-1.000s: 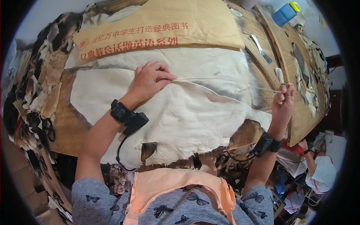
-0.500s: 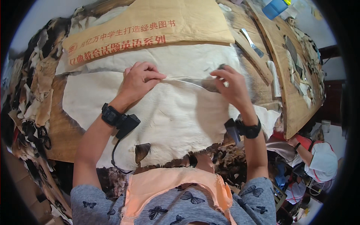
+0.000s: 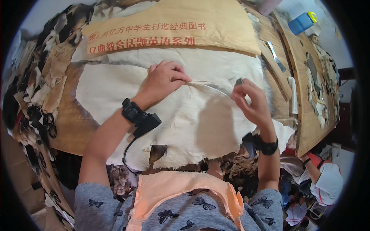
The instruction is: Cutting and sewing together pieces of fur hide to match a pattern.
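A large cream-white fur pelt [image 3: 169, 127], flesh side up with ragged furry lower edges, lies before me. My left hand [image 3: 165, 81] rests on its upper edge, thumb and finger pinching the fold where it meets another white pelt [image 3: 227, 63]. To the right, my right hand [image 3: 252, 100] is raised above the pelts with fingers drawn together. On one of its fingers sits a small grey metal piece [image 3: 239, 81] that looks like a thimble. Whatever is between those fingertips is too small to make out. A dark patch [image 3: 158, 153] shows near the pelt's lower edge.
A tan printed paper sheet [image 3: 227, 30] covers the far pelt. At right lie a wooden strip [image 3: 277, 71], a metal blade tool [image 3: 275, 56] and a raised board [image 3: 312, 111]. A blue bottle [image 3: 301, 24] stands behind. Fur scraps [image 3: 42, 84] pile at left. Another person [image 3: 325, 181] sits lower right.
My right hand has drawn back slightly from the seam, toward me. The left hand keeps its pinch on the pelt edge. The whole view has shifted a little.
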